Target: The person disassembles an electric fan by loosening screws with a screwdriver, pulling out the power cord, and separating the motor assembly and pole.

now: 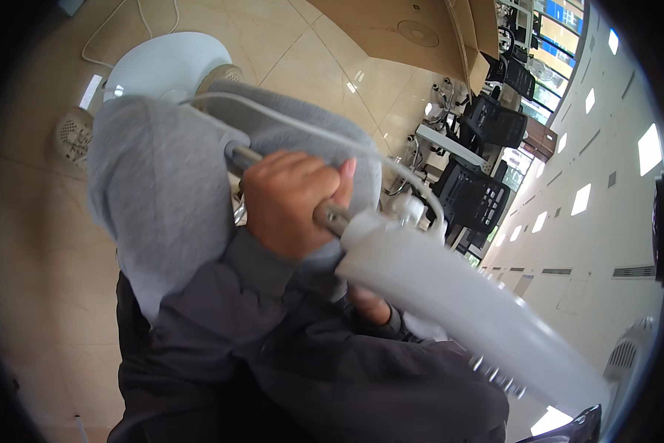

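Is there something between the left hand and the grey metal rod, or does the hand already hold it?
Nothing visible stands between them. The left hand is closed directly around the grey metal rod, just above the white plastic housing. The right hand is mostly hidden beneath the housing.

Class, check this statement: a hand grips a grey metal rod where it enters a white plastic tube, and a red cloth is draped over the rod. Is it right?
Not quite. The head view shows the hand gripping the rod at the white tube, but the cloth is grey, not red.

The hand (291,203) grips a metal rod (332,215) over the person's lap, the stool (166,66) beyond the knees and office chairs (476,192) to the right.
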